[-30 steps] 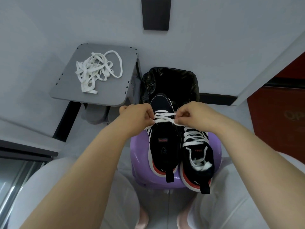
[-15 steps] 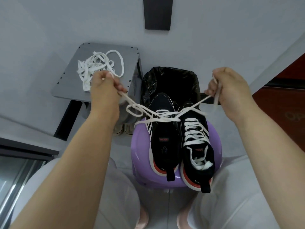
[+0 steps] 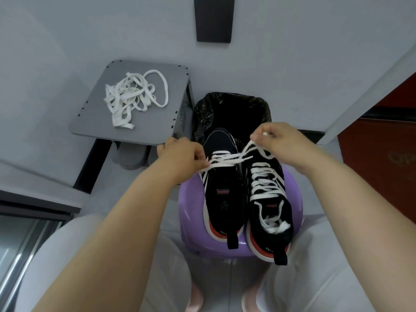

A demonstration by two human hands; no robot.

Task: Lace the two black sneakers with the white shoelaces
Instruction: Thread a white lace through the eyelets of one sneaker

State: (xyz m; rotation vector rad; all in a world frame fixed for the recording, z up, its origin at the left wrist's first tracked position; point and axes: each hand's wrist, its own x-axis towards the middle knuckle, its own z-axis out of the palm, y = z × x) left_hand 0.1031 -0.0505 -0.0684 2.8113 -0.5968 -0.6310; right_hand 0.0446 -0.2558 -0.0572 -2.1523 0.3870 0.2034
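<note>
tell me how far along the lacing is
Done: the right-side sneaker looks laced to the top. In hand: the left hand and right hand each pinch an end of the white lace, crossed only near the toe of the left-side sneaker. Left: its upper eyelets.

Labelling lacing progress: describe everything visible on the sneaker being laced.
The sneaker being laced is the left of the pair. It has a black fabric-looking upper, white side stripes, a red tongue label, a white sole with a red heel section, and a black heel loop. It stands upright on the purple stool, toe away from the person, close beside the fully laced sneaker. A white lace crosses only the rows nearest the toe. The left hand pinches one end, the right hand the other.
</note>
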